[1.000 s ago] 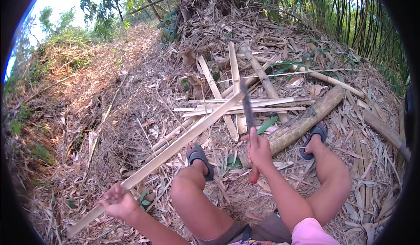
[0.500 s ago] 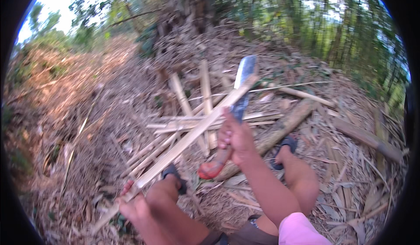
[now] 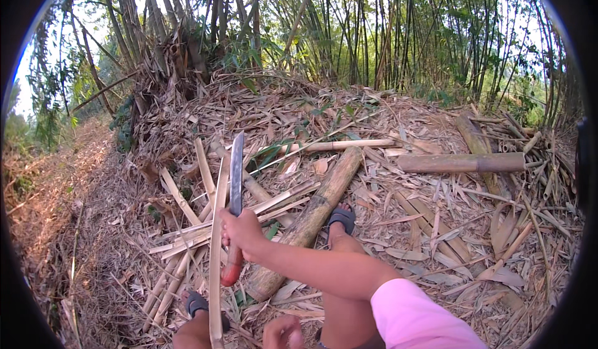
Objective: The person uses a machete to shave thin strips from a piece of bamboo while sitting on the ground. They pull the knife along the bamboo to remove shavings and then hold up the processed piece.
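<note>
My right hand (image 3: 244, 232) is closed round the handle of a machete (image 3: 236, 173). Its dark blade points up and away, and the red butt of the handle shows below the fist. Alongside it stands a long, pale split-bamboo strip (image 3: 215, 280), running from beyond my fingers down to the lower edge. My right fingertips touch the strip; whether they also grip it is hard to see. At the lower edge, my left hand (image 3: 284, 333) is loosely curled, apart from the strip, with nothing visible in it. The lower part of that hand is cut off.
A thick bamboo pole (image 3: 314, 215) lies between my sandalled feet. Split bamboo pieces (image 3: 180, 243) are heaped left of it. Another bamboo section (image 3: 461, 162) lies at the right, near a stack of stalks (image 3: 551, 168). Dry leaves cover the ground; standing bamboo (image 3: 386, 37) rises behind.
My view has swung right. My left hand has let go of the strip's near end and come in toward my right hand's side. The strip and machete are now more upright.
</note>
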Demonstrator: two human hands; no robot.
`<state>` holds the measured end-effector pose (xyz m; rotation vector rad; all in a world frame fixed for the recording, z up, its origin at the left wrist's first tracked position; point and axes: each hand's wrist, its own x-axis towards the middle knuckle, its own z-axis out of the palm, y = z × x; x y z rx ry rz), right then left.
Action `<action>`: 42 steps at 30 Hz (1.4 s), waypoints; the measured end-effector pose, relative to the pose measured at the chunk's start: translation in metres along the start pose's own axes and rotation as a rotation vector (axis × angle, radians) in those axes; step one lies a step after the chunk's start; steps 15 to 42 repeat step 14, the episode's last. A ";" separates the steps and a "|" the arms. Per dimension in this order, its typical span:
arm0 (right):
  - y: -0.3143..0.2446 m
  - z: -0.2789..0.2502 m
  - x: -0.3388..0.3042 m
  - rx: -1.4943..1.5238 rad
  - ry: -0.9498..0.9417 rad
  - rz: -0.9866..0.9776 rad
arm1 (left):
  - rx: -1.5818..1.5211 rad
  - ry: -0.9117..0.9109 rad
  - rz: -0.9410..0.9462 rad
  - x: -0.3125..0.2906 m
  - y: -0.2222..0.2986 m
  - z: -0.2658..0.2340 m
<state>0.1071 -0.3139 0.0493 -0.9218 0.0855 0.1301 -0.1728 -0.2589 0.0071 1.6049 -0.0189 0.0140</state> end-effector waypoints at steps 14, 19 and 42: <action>0.037 0.023 0.005 -0.209 0.098 0.142 | -0.356 0.294 0.039 0.080 0.001 0.064; 0.037 0.023 0.005 -0.209 0.098 0.142 | -0.356 0.294 0.039 0.080 0.001 0.064; 0.037 0.023 0.005 -0.209 0.098 0.142 | -0.356 0.294 0.039 0.080 0.001 0.064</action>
